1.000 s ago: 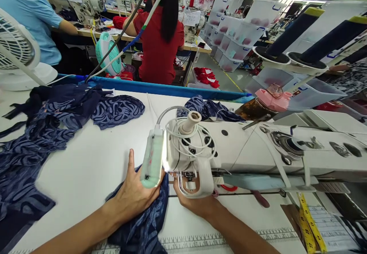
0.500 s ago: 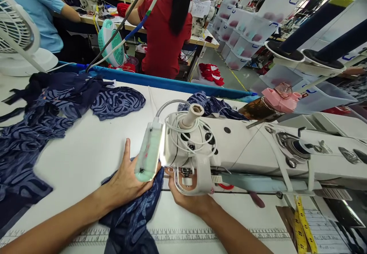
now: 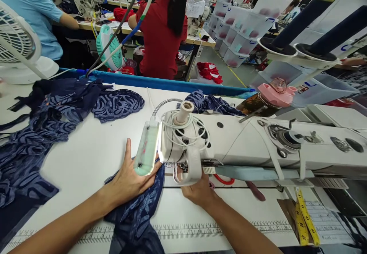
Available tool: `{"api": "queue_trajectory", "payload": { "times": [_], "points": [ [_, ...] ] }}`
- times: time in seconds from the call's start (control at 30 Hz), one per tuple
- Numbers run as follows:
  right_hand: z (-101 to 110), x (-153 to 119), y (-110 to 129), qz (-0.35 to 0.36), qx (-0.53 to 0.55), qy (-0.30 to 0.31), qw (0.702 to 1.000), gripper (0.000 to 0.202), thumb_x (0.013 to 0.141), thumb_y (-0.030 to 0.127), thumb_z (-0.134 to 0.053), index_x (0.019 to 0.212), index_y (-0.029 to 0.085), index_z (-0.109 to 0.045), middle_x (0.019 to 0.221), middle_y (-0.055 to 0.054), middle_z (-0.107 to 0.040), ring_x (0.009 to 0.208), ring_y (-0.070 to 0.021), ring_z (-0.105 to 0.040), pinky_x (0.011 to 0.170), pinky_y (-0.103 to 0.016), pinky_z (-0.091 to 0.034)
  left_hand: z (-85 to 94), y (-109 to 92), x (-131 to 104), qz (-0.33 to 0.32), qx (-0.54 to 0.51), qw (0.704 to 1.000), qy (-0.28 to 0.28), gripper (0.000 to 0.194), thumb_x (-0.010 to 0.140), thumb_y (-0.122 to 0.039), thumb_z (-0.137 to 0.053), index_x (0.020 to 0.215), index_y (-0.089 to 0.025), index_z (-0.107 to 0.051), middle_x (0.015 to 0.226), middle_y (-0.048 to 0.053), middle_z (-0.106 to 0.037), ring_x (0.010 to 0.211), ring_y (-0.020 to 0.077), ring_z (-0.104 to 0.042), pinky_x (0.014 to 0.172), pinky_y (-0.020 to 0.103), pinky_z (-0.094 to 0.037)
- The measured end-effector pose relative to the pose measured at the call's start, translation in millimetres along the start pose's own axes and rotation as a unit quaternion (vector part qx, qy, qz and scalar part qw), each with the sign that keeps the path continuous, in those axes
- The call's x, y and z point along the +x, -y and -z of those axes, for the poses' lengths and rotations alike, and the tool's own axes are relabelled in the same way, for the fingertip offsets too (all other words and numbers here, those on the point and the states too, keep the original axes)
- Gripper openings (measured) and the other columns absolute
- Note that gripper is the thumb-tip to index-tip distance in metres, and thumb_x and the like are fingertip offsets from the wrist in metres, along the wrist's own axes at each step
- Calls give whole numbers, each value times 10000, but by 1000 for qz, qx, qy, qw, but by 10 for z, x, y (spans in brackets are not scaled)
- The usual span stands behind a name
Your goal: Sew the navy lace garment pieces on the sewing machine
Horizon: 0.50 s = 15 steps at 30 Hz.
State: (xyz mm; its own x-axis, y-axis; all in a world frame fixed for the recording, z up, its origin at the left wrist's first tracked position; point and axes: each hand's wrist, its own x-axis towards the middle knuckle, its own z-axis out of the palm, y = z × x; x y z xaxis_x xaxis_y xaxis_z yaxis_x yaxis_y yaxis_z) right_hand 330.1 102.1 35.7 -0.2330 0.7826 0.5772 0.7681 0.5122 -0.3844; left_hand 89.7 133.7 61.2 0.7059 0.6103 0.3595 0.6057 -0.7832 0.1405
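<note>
Navy patterned cloth (image 3: 140, 212) near centre, left hand (image 3: 127, 181) open across it, thumb up, likely steadying it; right hand (image 3: 197, 193) (fingers hidden, can't tell its grip!) by the sewing machine (image 3: 243, 139).

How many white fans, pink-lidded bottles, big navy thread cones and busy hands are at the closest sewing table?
White fan: 1
Pink-lidded bottle: 1
Navy thread cones: 2
Hands: 2 (left hand, right hand)
Total: 6
</note>
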Motion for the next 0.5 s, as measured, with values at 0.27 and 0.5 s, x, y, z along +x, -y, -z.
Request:
{"api": "queue_trajectory", "payload": {
  "times": [0.27,0.5],
  "points": [
    [23,102,3,18,-23,-39,999,362,786,50,-413,1038,212,-617,728,-39,-626,664,-236,-625,629,-345,-553,73,-10,59,-25,16,999,-13,266,917,-193,-542,1162,-213,-645,1097,85,-690,1050,266,-621,1060,680,-363],
    [82,209,79,38,-19,-75,996,270,797,16,-388,885,215,-548,656,-1,-539,568,-197,-552,576,-318,-494,86,-38,42,-38,24,999,-14,260,899,-177,-562,1143,-212,-642,1111,85,-685,1099,273,-606,1056,640,-400]
  ]
}}
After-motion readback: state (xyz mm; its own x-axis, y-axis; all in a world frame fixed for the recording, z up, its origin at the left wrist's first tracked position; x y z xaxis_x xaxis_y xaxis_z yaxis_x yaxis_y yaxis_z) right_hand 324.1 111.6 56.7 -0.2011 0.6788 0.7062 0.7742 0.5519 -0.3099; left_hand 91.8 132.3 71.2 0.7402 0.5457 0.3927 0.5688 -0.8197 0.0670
